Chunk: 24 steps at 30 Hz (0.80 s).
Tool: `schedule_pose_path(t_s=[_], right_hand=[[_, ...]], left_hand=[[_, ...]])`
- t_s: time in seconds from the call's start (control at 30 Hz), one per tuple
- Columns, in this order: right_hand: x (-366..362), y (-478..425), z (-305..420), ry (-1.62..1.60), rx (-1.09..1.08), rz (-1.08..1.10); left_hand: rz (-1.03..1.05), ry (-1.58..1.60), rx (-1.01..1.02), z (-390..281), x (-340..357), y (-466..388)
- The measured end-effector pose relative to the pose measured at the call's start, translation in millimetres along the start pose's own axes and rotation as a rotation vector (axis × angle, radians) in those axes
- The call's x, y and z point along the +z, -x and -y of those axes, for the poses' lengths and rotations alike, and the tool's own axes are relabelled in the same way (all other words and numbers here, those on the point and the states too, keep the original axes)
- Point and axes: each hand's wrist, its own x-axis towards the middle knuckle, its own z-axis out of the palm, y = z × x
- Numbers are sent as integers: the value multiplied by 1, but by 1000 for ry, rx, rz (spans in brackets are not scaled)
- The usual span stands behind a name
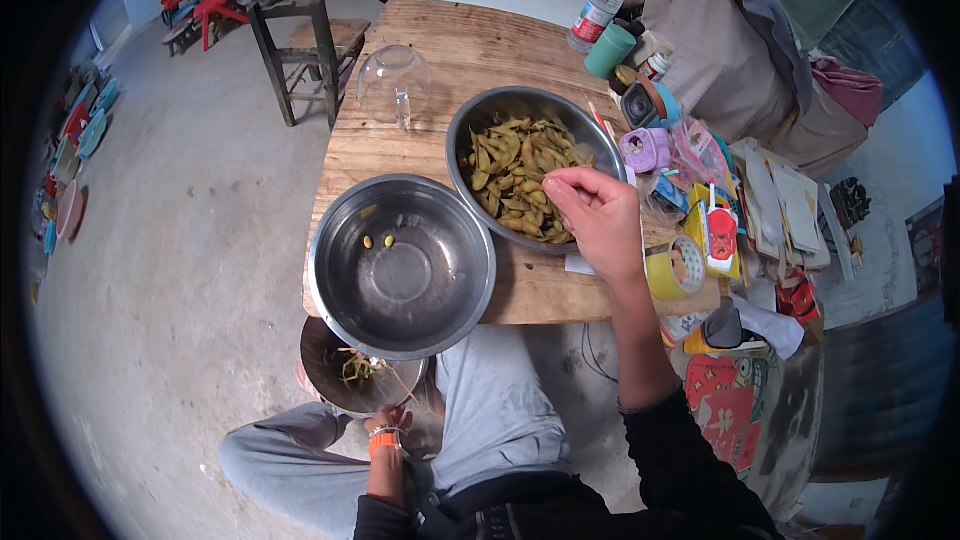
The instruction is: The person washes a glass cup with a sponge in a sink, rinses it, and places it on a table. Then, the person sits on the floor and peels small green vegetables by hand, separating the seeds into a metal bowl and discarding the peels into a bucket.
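My right hand (600, 217) is over the near right rim of a steel bowl (459, 165) of green soybean pods (517, 165). Its thumb and forefinger come together above the pods; whether a pod is between them I cannot tell. Close by on the left stands a second steel bowl (401, 315), with two shelled soybeans (389, 241) on its inside. Low down, my left hand (388, 420) is at the near rim of a round bin (319, 360) that contains plant scraps (360, 366). Its fingers are partly hidden, so their grip is unclear.
Both bowls stand on a wooden table (420, 22). An upturned clear glass bowl (394, 79) is at its back left. Along the right edge crowd a plastic bottle (598, 11), a green cup (610, 50), a purple container (646, 150) and a tape roll (675, 268). A wooden chair (300, 52) stands beyond.
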Motion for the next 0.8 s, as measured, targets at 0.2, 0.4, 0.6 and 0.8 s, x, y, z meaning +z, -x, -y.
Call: schedule_pose_path(t_s=[0.2, 0.4, 0.6, 0.8], right_hand=[[17, 40, 37, -256, 239, 144], [57, 110, 34, -507, 448, 552], [101, 160, -2, -520, 481, 692], [117, 162, -10, -409, 474, 671]], left_hand=[[59, 49, -157, 15, -11, -23], [202, -27, -168, 11, -6, 22], [393, 106, 33, -43, 9, 140], [633, 113, 439, -84, 14, 214]])
